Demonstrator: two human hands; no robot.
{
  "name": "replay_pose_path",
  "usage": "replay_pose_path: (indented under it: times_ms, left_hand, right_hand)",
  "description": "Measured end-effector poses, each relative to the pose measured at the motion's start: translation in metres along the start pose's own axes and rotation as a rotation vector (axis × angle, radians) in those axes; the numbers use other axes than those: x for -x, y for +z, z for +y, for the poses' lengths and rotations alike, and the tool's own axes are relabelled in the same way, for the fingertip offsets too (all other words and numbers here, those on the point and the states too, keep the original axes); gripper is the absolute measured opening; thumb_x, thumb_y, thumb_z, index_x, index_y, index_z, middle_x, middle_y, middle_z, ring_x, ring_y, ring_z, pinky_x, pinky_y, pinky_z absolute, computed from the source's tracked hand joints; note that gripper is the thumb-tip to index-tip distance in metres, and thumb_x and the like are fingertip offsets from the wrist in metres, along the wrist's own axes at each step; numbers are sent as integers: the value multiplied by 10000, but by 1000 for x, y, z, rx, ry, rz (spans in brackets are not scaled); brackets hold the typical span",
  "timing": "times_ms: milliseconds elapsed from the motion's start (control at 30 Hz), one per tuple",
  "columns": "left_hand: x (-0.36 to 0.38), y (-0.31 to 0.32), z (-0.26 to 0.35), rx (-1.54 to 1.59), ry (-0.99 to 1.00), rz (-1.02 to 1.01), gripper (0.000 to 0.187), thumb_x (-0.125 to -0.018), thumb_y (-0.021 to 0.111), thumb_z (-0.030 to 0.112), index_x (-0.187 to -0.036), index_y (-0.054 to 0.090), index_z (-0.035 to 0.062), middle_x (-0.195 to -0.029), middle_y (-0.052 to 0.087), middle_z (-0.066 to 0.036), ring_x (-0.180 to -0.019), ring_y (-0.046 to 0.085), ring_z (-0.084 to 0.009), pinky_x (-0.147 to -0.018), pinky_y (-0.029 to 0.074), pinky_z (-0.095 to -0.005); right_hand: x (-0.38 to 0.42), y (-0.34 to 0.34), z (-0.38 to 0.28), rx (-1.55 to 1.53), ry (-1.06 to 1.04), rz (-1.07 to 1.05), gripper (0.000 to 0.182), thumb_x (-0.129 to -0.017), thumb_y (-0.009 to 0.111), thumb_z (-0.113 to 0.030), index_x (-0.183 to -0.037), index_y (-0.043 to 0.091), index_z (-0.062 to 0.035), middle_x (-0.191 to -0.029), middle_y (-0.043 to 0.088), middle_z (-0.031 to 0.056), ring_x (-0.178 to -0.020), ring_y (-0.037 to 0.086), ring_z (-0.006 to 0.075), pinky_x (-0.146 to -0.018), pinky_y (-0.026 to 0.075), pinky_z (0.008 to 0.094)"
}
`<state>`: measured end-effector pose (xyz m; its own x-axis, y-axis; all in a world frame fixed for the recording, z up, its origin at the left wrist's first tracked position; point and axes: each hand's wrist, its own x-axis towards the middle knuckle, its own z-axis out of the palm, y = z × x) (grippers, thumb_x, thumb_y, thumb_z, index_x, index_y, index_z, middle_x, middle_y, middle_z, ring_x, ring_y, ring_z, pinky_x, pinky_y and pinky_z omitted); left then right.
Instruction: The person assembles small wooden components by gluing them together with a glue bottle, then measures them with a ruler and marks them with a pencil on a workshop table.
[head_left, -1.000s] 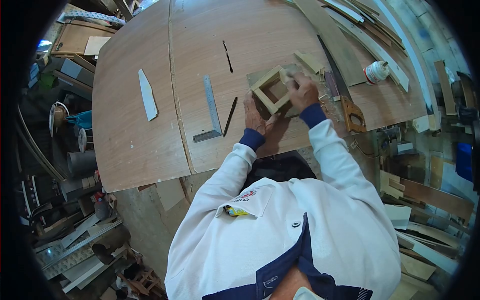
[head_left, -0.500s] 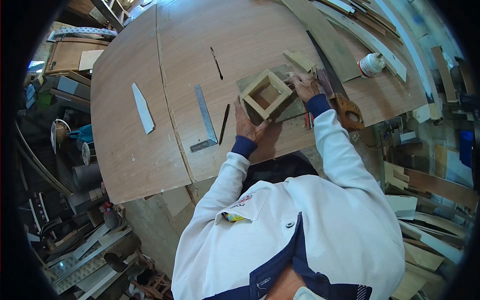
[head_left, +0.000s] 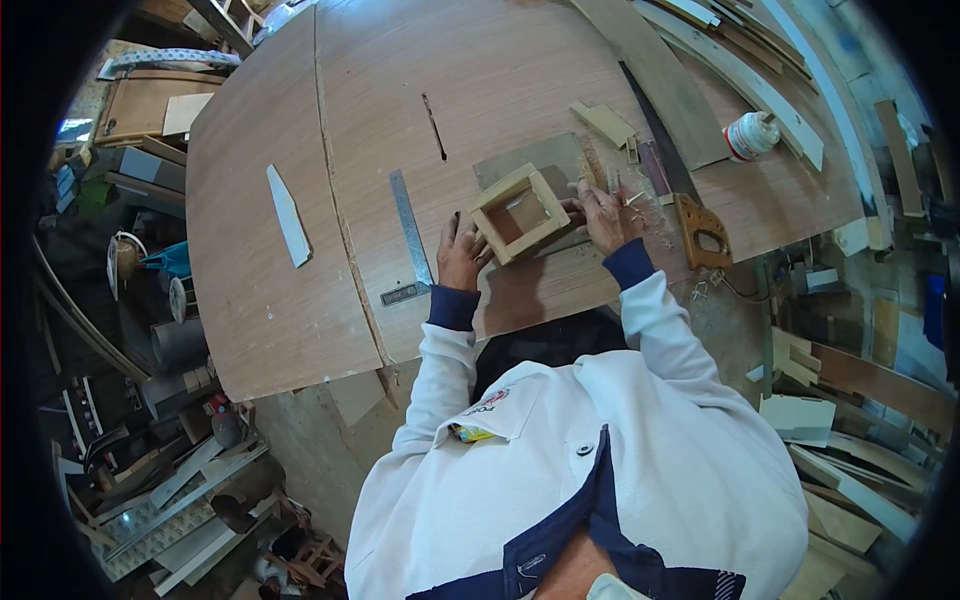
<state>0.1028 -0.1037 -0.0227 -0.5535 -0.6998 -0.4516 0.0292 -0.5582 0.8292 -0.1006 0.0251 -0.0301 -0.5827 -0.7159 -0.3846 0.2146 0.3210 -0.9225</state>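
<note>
A square open wooden box frame (head_left: pixel 520 214) is tilted above a flat board (head_left: pixel 550 160) on the bench. At its left side is my left hand (head_left: pixel 462 258), fingertips against the wood. My right hand (head_left: pixel 603 218) is at the opposite side, its fingers touching the frame's right edge. Left of my left hand lies a metal try square (head_left: pixel 407 225). Farther up is a thin dark drill bit (head_left: pixel 434 127). A wooden-handled saw (head_left: pixel 703 235) and a chisel-like tool with a dark red handle (head_left: pixel 653 168) lie to the right.
A pale pointed strip (head_left: pixel 288 216) lies on the left of the bench (head_left: pixel 260 330). Small wood pieces (head_left: pixel 603 124) and shavings are beyond my right hand. A white bottle (head_left: pixel 750 136) stands near long boards (head_left: pixel 660 80) at the upper right. Offcuts crowd the floor on both sides.
The box frame has shifted slightly left and tilts differently. My left hand has moved left and up, and the dark pencil-like stick there is hidden. Shavings now show beside my right hand.
</note>
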Motion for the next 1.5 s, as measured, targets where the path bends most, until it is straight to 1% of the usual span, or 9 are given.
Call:
replay_pose_path:
  times_ms: [67, 200, 267, 500, 767, 900, 1033, 1300, 1500]
  left_hand:
    - [-2, -7, 2, 131, -174, 60, 654, -911, 496, 152, -1457, 154, 38, -1277, 511, -143, -1099, 557, -243, -838, 500, -429]
    - [4, -5, 3, -13, -194, 62, 718, -892, 585, 158, -1451, 154, 23, -1322, 479, -145, -1105, 555, -246, -833, 504, -438]
    - [5, -6, -1, 26, -90, 30, 831, -827, 663, 109, -1447, 122, -5, -1319, 478, -188, -1140, 542, -269, -849, 534, -389]
    - [19, 3, 6, -65, 146, -86, 779, -837, 640, 65, -1440, 152, -14, -1375, 434, -154, -1113, 547, -232, -867, 506, -369]
    - [18, 14, 15, -154, 273, -135, 778, -808, 654, 12, -1434, 191, -2, -1338, 446, -195, -1055, 561, -247, -918, 476, -342]
    - [14, 17, 27, -234, 264, -168, 825, -792, 679, 32, -1436, 166, -9, -1303, 464, -230, -1084, 554, -285, -934, 463, -371]
    - [0, 17, 34, -254, 228, -156, 795, -808, 671, 52, -1427, 176, -21, -1269, 484, -235, -1005, 599, -271, -832, 530, -356]
    - [-46, 22, 57, -223, 98, -84, 698, -868, 601, 94, -1424, 189, 4, -1247, 518, -189, -993, 616, -248, -742, 574, -382]
    - [-100, 16, 58, 17, 83, 28, 768, -821, 639, 92, -1425, 170, 33, -1174, 550, -197, -902, 629, -279, -662, 567, -399]
  right_hand:
    - [5, 3, -3, 4, 6, 6, 537, -996, 325, -453, -1182, 553, -4, -981, 681, 100, -816, 655, 174, -640, 503, 281]
    - [12, 3, -8, 47, 4, 18, 558, -981, 352, -485, -1210, 549, -16, -1029, 673, 89, -844, 650, 165, -632, 500, 270]
    - [15, 2, -6, -8, 21, 18, 577, -976, 354, -498, -1225, 540, -12, -1045, 668, 86, -872, 644, 164, -653, 502, 272]
    - [22, -8, -6, -252, 110, -25, 689, -950, 330, -582, -1276, 501, 1, -1146, 616, 89, -991, 612, 177, -779, 495, 300]
    - [23, -16, 2, -315, 76, -79, 665, -940, 349, -594, -1280, 514, -47, -1137, 615, 59, -974, 611, 156, -758, 474, 278]
    - [22, -17, 0, -314, 82, -63, 678, -931, 347, -612, -1278, 519, -54, -1126, 625, 46, -980, 603, 145, -704, 445, 256]
    - [17, -17, -5, -291, 84, -45, 702, -919, 348, -631, -1281, 516, -53, -1140, 624, 48, -989, 597, 145, -691, 428, 245]
    - [-24, -10, -36, -207, 95, -26, 708, -920, 333, -619, -1291, 510, -42, -1159, 622, 65, -1014, 593, 164, -717, 423, 294]
    - [-79, 2, -52, -369, 94, -10, 649, -930, 368, -573, -1267, 517, -39, -1117, 637, 77, -967, 599, 170, -723, 432, 296]
